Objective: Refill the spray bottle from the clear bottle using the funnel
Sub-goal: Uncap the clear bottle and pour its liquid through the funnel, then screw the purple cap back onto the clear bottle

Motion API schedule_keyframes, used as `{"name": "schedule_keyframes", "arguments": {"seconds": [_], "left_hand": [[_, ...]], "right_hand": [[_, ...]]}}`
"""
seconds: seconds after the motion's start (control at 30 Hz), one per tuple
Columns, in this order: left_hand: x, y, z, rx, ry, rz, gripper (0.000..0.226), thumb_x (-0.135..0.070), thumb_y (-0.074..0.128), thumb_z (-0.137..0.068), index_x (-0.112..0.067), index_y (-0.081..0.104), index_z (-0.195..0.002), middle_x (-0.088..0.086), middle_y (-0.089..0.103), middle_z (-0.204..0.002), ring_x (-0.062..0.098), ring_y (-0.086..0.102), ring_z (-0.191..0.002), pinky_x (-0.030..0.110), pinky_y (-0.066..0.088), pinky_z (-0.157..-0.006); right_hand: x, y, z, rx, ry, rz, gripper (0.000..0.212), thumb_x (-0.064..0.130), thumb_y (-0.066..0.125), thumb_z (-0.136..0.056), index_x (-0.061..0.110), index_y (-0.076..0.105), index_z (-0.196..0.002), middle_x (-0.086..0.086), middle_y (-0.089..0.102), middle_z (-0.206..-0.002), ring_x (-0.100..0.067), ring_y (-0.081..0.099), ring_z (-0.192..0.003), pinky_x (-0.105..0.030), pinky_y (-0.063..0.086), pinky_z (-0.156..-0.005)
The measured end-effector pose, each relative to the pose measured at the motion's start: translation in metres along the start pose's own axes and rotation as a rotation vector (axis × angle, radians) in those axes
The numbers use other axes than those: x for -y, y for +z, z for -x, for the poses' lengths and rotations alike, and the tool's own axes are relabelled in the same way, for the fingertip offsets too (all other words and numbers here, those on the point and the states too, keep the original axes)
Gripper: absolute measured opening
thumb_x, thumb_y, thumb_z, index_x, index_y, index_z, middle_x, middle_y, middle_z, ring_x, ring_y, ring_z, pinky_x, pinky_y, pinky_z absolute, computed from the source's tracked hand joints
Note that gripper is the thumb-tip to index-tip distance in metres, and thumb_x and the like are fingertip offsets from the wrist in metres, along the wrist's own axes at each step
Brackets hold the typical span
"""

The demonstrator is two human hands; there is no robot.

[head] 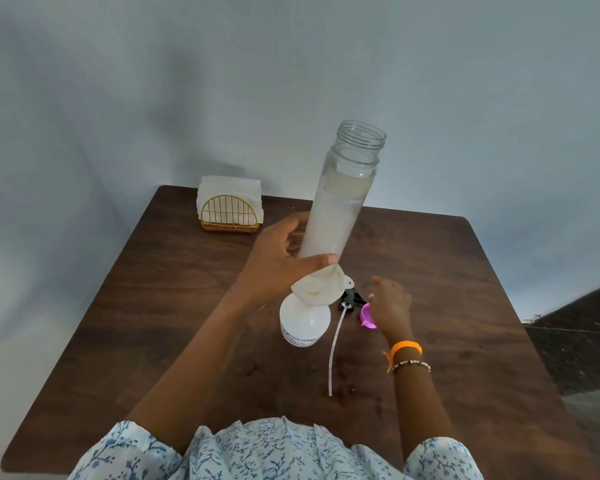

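Observation:
My left hand (279,261) grips the lower part of the tall clear bottle (340,202), which is lifted, mouth up and uncapped, leaning slightly right, with cloudy liquid filling most of it. Just below its base a white funnel (321,289) sits in the neck of the white spray bottle (303,323), which stands on the table. The black spray head (349,303) with its long white tube (335,348) lies on the table to the right of the spray bottle. My right hand (392,306) hovers over a pink cap (367,317), fingers apart, holding nothing.
The dark wooden table (174,306) stands against a pale wall. A gold wire napkin holder (227,209) with white napkins sits at the far left corner. A dark floor area shows past the table's right edge.

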State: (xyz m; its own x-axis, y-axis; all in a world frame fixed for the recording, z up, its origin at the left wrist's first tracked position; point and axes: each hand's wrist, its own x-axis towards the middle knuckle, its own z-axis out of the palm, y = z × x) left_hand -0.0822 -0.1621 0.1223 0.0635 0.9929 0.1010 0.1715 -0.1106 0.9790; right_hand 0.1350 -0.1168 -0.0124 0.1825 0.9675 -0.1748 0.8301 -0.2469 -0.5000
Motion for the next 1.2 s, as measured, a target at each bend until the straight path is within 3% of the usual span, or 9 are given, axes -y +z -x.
{"name": "schedule_keyframes", "arguments": {"seconds": [0.1,0.17,0.37,0.57,0.67,0.8,0.9,1.07,1.2], "left_hand": [[0.000,-0.001,0.000,-0.001,-0.010,0.003,0.050,-0.027,0.081,-0.069,-0.048,0.050,-0.103,-0.013,0.062,-0.116,0.008,0.060,-0.107,0.037,0.054,-0.090],[0.000,-0.001,0.000,-0.003,-0.014,-0.002,0.051,-0.029,0.081,-0.068,-0.046,0.051,-0.105,-0.013,0.062,-0.116,0.008,0.060,-0.107,0.037,0.054,-0.090],[0.001,0.000,-0.002,-0.017,-0.044,-0.033,0.056,-0.030,0.079,-0.069,-0.035,0.050,-0.117,-0.007,0.060,-0.123,0.012,0.059,-0.110,0.041,0.052,-0.093],[0.003,0.000,-0.002,-0.029,-0.051,-0.013,0.054,-0.029,0.078,-0.071,-0.036,0.050,-0.115,-0.013,0.059,-0.118,0.009,0.059,-0.108,0.033,0.052,-0.089],[0.001,-0.001,-0.004,-0.048,-0.044,0.003,0.051,-0.029,0.078,-0.070,-0.038,0.051,-0.112,-0.016,0.061,-0.114,0.007,0.060,-0.105,0.028,0.052,-0.085],[-0.006,-0.003,-0.009,-0.076,-0.030,-0.013,0.046,-0.029,0.077,-0.071,-0.045,0.051,-0.105,-0.023,0.060,-0.107,0.001,0.061,-0.100,0.024,0.052,-0.083],[-0.012,-0.008,-0.014,-0.096,-0.028,-0.036,0.058,-0.033,0.077,-0.069,-0.027,0.053,-0.122,-0.008,0.061,-0.121,0.012,0.060,-0.107,0.035,0.052,-0.091],[-0.020,-0.016,-0.023,-0.137,-0.002,-0.042,0.062,-0.033,0.078,-0.070,-0.024,0.053,-0.125,-0.007,0.062,-0.120,0.010,0.060,-0.106,0.034,0.052,-0.092],[-0.025,-0.022,-0.027,-0.146,0.026,-0.035,0.058,-0.031,0.078,-0.070,-0.029,0.054,-0.122,-0.014,0.062,-0.114,0.004,0.059,-0.103,0.024,0.051,-0.088]], "right_hand": [[-0.017,0.029,0.011,0.161,0.087,0.045,0.057,0.029,0.047,-0.094,0.025,0.023,-0.146,-0.008,0.008,-0.157,-0.036,0.012,-0.140,-0.046,0.021,-0.110],[-0.023,0.039,0.016,0.199,0.109,0.082,0.060,0.032,0.047,-0.094,0.028,0.019,-0.147,-0.004,0.002,-0.158,-0.037,0.010,-0.140,-0.049,0.024,-0.109],[-0.029,0.047,0.022,-0.032,0.088,0.142,0.044,0.012,0.061,-0.082,0.008,0.043,-0.122,-0.017,0.039,-0.129,-0.038,0.038,-0.114,-0.040,0.036,-0.093],[-0.007,0.000,0.017,-0.107,0.070,-0.343,0.021,0.016,0.064,-0.080,0.017,0.060,-0.101,-0.013,0.042,-0.112,-0.033,0.051,-0.098,-0.040,0.045,-0.091],[0.026,-0.042,0.020,-0.097,-0.001,-0.678,0.012,0.026,0.068,-0.080,0.022,0.061,-0.088,-0.014,0.052,-0.110,-0.023,0.057,-0.088,-0.038,0.055,-0.075],[0.080,-0.094,0.035,-0.001,-0.108,-1.077,0.020,0.030,0.068,-0.080,0.020,0.054,-0.091,-0.015,0.054,-0.110,-0.017,0.058,-0.087,-0.022,0.052,-0.062],[0.113,-0.120,0.043,0.082,-0.230,-1.243,0.034,0.037,0.064,-0.071,0.016,0.057,-0.097,-0.013,0.056,-0.104,-0.014,0.061,-0.081,-0.020,0.052,-0.060],[0.156,-0.150,0.035,0.128,-0.304,-1.532,0.028,0.038,0.051,-0.088,0.017,0.062,-0.104,-0.011,0.056,-0.106,-0.018,0.058,-0.092,-0.025,0.053,-0.077],[0.181,-0.168,0.031,0.047,-0.474,-1.585,0.022,0.016,0.044,-0.097,0.011,0.059,-0.113,-0.008,0.058,-0.109,-0.017,0.061,-0.098,-0.030,0.050,-0.092]]}}
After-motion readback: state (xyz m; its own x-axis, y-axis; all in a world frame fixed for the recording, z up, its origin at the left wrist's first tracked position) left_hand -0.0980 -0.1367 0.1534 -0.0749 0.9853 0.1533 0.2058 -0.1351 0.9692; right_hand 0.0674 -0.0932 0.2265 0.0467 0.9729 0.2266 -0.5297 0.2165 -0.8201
